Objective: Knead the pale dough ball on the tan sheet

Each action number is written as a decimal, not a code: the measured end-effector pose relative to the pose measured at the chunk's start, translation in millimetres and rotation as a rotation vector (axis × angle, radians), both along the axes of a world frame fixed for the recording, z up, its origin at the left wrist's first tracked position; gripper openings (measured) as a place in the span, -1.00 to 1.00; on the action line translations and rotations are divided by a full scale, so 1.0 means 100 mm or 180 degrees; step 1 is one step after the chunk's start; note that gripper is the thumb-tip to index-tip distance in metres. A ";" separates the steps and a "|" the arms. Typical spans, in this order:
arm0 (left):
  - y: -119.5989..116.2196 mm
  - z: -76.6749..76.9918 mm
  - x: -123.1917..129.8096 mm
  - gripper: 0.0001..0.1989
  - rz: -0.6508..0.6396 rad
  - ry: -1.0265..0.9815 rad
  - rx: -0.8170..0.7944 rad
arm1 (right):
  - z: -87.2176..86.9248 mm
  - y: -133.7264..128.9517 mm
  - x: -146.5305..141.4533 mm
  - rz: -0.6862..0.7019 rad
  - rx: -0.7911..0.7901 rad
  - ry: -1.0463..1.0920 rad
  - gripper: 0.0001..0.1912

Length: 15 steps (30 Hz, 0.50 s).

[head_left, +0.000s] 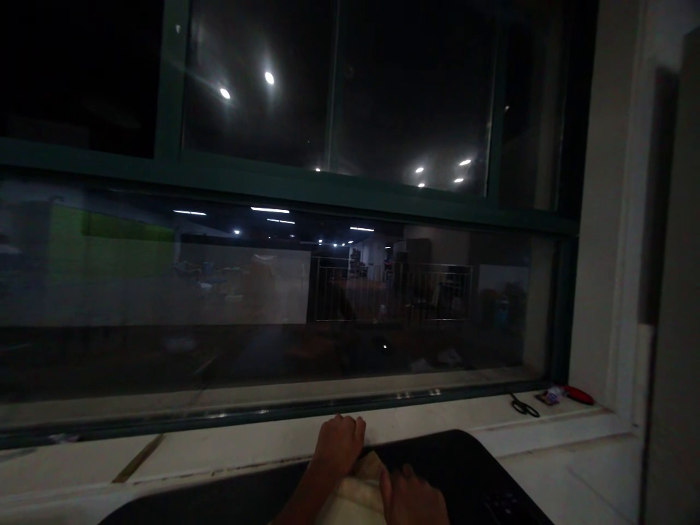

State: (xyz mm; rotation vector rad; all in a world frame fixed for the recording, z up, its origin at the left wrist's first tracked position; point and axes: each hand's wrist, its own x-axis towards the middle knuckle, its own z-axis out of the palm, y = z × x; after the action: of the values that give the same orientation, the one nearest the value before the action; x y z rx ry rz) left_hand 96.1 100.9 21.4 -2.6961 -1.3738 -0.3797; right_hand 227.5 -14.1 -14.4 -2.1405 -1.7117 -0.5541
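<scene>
A pale, folded piece of cloth or paper (358,496) lies at the bottom centre on a black surface with rounded corners (453,459). My left hand (340,442) is at its far left edge, with the fingers curled in and the knuckles up. What these fingers hold, if anything, is hidden. My right hand (414,497) is at the right side of the pale piece, its thumb along the edge and its fingers bent. The lower part of the piece runs out of the picture.
Beyond the black surface runs a white windowsill (432,417) under a dark window with a green frame (350,186). Black-handled scissors (523,406), a small packet (551,396) and a red object (578,394) lie at its right end. A brownish strip (138,459) lies at left.
</scene>
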 end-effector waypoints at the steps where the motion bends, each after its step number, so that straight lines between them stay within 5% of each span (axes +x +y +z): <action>1: -0.04 -0.02 -0.02 -0.60 -0.0034 -0.0023 -0.0014 | -0.01 0.02 0.02 -0.0006 0.0010 -0.0010 -0.53; 7: -0.29 -0.13 -0.10 -0.46 0.0210 -0.0411 -0.0156 | 0.00 0.03 0.10 0.0202 -0.0227 -0.0188 -0.52; 15: -0.02 -0.10 0.05 -0.37 0.0509 -0.0404 -0.0264 | 0.24 0.03 0.01 0.0200 -0.0513 -0.0250 -0.47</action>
State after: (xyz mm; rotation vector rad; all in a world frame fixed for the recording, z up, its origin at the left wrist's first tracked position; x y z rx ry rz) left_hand 101.2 98.8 11.2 -2.6420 -1.6615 -0.4972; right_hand 228.9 -11.2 9.5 -2.1908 -1.9189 -0.5045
